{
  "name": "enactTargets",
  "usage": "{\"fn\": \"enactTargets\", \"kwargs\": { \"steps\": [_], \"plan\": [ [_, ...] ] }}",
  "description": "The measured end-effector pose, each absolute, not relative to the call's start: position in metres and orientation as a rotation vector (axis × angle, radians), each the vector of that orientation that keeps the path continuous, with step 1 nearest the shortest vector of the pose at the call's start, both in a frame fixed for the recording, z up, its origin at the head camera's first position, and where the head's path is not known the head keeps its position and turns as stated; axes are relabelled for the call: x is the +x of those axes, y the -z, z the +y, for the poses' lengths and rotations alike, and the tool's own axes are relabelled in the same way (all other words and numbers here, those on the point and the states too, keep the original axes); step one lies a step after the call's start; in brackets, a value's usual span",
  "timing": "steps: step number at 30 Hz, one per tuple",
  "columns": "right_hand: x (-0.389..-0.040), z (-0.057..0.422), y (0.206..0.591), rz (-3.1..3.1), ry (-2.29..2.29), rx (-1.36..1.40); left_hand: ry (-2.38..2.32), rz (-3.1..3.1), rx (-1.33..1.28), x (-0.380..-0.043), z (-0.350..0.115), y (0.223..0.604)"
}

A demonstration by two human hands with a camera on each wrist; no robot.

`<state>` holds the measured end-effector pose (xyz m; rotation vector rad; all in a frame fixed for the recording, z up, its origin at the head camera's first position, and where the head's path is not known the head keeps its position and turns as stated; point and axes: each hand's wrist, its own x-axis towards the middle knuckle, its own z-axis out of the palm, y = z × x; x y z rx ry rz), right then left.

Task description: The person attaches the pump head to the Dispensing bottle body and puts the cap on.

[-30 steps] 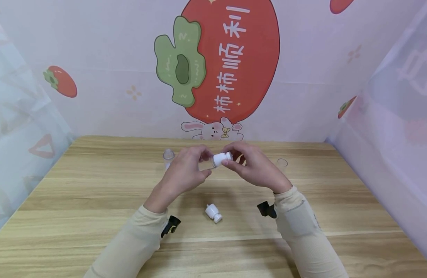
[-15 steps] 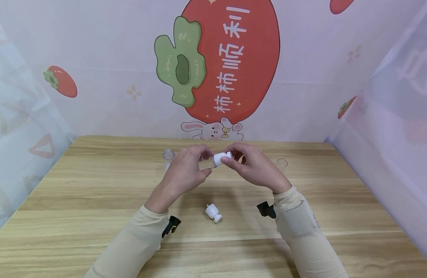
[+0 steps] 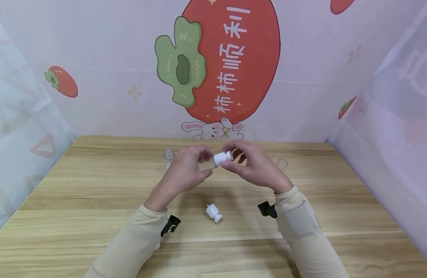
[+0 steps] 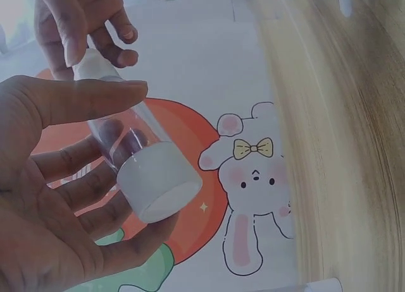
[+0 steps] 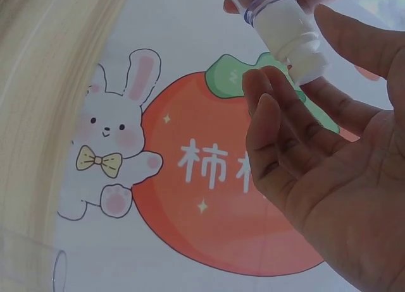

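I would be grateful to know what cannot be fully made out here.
Head view: the base of the held bottle and the lower part of the standing bottle, both hidden by the left hand.
Left wrist view: a white object, cut off by the top edge, too incomplete to name.
Right wrist view: the clear container, cut off at the lower-left corner.

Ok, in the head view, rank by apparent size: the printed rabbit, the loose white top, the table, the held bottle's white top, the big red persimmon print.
1. Table
2. Big red persimmon print
3. Printed rabbit
Last: loose white top and white top on the held bottle, too alike to rank.
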<state>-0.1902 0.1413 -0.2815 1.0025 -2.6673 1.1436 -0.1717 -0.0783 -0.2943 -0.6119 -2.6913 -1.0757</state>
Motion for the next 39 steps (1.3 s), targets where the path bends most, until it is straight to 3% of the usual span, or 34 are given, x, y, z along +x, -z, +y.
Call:
{"fn": "enactTargets", "kwargs": {
  "steps": [39],
  "plan": [
    [-0.1883, 0.1409, 0.2814, -2.606, -1.119, 1.099, 1.130, -2.733, -0.636, -0.1722, -0.0787, 0.2948]
  ]
}}
